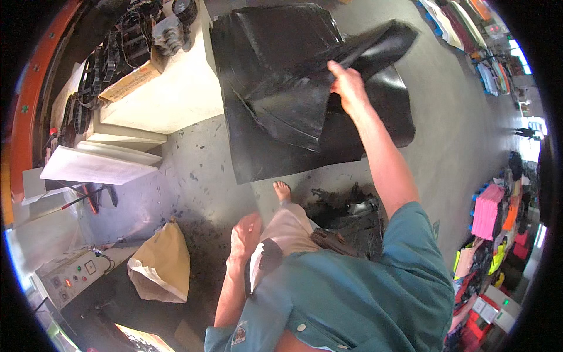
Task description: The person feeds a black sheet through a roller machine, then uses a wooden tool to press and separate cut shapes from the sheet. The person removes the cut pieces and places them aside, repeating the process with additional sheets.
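My right hand (350, 87) is closed on the edge of a glossy black sheet (287, 108), thin and flexible. The gripped part is lifted and folded over, with one flap (393, 44) curling up at the far right. Beneath it lie more black sheets (275, 35) in a stack, spread out in front of me. My left hand (246, 234), slightly blurred, hangs near my thigh with its fingers curled. It is apart from the sheets, and nothing shows in it.
At left, a pale block-like table (182, 88) carries a cardboard box (132, 82) and black strips. White boards (99, 161) lean below it. A brown paper sack (161, 264) stands beside a control panel (73, 278). Black scraps (358, 205) lie near my bare foot (282, 190). Colourful stacks (488, 211) line the right.
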`<state>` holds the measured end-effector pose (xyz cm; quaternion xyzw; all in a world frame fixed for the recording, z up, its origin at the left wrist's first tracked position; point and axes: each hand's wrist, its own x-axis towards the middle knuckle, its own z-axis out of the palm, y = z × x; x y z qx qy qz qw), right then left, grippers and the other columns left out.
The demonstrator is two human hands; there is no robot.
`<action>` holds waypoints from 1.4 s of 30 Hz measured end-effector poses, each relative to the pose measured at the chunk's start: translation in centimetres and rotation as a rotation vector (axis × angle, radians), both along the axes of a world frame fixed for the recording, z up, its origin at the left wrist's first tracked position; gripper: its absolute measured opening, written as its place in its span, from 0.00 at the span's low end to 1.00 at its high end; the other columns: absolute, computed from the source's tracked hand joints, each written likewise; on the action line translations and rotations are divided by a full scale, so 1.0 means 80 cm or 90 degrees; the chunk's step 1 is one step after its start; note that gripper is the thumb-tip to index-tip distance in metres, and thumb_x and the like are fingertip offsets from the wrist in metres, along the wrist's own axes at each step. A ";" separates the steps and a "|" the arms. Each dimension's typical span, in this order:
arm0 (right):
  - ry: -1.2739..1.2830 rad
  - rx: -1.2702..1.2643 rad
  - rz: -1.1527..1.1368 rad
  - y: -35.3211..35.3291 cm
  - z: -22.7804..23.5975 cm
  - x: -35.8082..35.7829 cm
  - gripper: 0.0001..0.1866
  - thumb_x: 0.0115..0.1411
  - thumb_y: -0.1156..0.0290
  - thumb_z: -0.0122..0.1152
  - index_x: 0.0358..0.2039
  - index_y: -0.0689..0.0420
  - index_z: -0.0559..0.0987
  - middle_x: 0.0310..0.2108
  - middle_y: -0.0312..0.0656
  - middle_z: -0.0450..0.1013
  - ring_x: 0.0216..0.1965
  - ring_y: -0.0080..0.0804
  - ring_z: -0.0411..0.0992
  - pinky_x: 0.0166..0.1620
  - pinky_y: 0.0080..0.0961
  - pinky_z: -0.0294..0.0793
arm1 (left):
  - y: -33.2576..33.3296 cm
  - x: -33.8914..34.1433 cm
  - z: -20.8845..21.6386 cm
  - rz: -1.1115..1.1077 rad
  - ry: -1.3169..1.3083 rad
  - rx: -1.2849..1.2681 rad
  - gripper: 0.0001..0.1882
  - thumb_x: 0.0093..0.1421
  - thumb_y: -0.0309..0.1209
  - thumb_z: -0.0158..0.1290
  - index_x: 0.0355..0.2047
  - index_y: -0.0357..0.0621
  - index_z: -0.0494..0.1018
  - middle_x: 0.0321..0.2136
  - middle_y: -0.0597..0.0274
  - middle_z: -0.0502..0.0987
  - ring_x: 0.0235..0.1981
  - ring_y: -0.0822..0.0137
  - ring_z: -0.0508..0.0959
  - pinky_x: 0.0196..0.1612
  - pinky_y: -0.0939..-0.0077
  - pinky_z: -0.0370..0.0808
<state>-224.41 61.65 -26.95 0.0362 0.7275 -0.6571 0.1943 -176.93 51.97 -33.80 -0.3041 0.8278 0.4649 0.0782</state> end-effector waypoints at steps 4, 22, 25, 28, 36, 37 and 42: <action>0.075 -0.071 -0.030 -0.028 0.012 0.036 0.21 0.66 0.53 0.72 0.32 0.60 0.79 0.28 0.39 0.78 0.25 0.31 0.76 0.32 0.31 0.76 | -0.018 -0.098 0.035 0.023 0.089 -0.057 0.38 0.69 0.43 0.61 0.70 0.29 0.64 0.66 0.30 0.70 0.68 0.36 0.71 0.70 0.51 0.70; 0.338 0.559 0.579 0.088 -0.182 0.028 0.37 0.69 0.44 0.61 0.71 0.52 0.72 0.70 0.49 0.66 0.72 0.50 0.63 0.74 0.59 0.57 | -0.074 -0.437 0.080 -0.305 0.106 -0.318 0.06 0.71 0.28 0.54 0.40 0.39 0.77 0.28 0.41 0.84 0.33 0.41 0.86 0.38 0.51 0.84; 0.518 0.594 0.526 0.095 -0.263 0.025 0.36 0.73 0.45 0.58 0.74 0.51 0.68 0.72 0.47 0.65 0.74 0.50 0.59 0.77 0.59 0.50 | -0.084 -0.471 0.104 -0.378 0.106 -0.377 0.07 0.72 0.30 0.55 0.38 0.40 0.76 0.27 0.44 0.84 0.31 0.46 0.88 0.35 0.56 0.85; 0.571 0.611 0.489 0.104 -0.324 0.033 0.38 0.72 0.46 0.58 0.76 0.48 0.65 0.81 0.37 0.51 0.82 0.41 0.45 0.80 0.58 0.39 | -0.104 -0.508 0.128 -0.377 0.108 -0.381 0.06 0.73 0.30 0.56 0.43 0.40 0.78 0.28 0.42 0.84 0.31 0.46 0.87 0.33 0.56 0.83; 0.444 0.543 0.288 0.171 -0.325 0.062 0.37 0.68 0.51 0.66 0.71 0.56 0.70 0.74 0.51 0.60 0.76 0.53 0.57 0.78 0.56 0.51 | -0.152 -0.606 0.177 -0.297 0.206 -0.506 0.14 0.73 0.37 0.57 0.48 0.39 0.84 0.31 0.37 0.84 0.34 0.42 0.87 0.38 0.53 0.84; 0.444 0.533 0.134 0.192 -0.317 0.071 0.39 0.66 0.53 0.70 0.71 0.59 0.69 0.72 0.57 0.61 0.74 0.56 0.60 0.77 0.56 0.54 | -0.163 -0.613 0.185 -0.282 0.215 -0.513 0.14 0.76 0.37 0.54 0.53 0.46 0.84 0.33 0.44 0.85 0.31 0.59 0.86 0.40 0.63 0.80; -0.163 0.076 -0.217 0.210 -0.332 0.112 0.51 0.58 0.55 0.81 0.71 0.71 0.63 0.69 0.55 0.66 0.65 0.46 0.71 0.71 0.39 0.65 | -0.214 -0.652 0.235 -0.329 0.240 -0.669 0.17 0.78 0.41 0.51 0.61 0.56 0.82 0.32 0.54 0.86 0.31 0.66 0.86 0.38 0.64 0.81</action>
